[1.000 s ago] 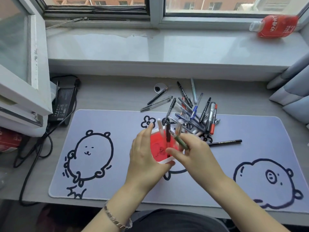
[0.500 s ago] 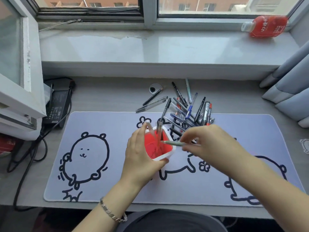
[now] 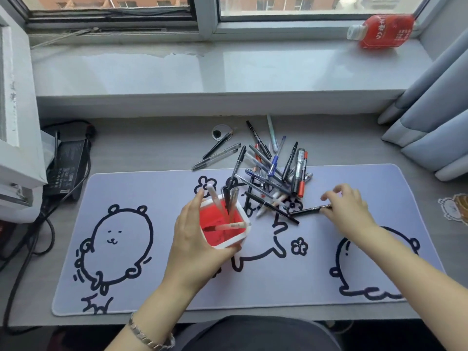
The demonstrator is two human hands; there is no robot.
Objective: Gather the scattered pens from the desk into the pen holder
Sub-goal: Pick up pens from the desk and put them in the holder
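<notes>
2 hands at work: my left on the holder, my right out at a loose pen.
Far left: black power brick (image 3: 68, 165) with its cables, on the grey desk (image 3: 152, 145) beside the mat.
Mat: pale lilac desk mat (image 3: 157, 188) printed with black cartoon animals and flowers, under both hands.
Left hand: my left hand (image 3: 195, 247) wraps the near left side of the holder, thumb up along the left wall, fingers curled under the front corner; a silver chain bracelet (image 3: 149, 338) sits on that wrist.
Holder: square white-rimmed pen holder with a red inside (image 3: 222, 224), standing on the mat just left of centre, tipped slightly in my grip.
Inside it: about 4 pens, 1 white pen (image 3: 214, 196) and 2 darker ones leaning up at the back, 1 pale pen (image 3: 230, 226) lying across the opening.
Pile: heap of black, blue, grey and red pens (image 3: 273, 171) crossed over one another, straddling the mat's far edge, just right of the holder.
Right hand: my right hand (image 3: 347, 211) rests on the mat, thumb and forefinger pinched on the end of a slim black pen (image 3: 307, 211) that lies flat; the other fingers are spread loosely above.
Sill, far right: red plastic bottle (image 3: 382, 31) on its side.
</notes>
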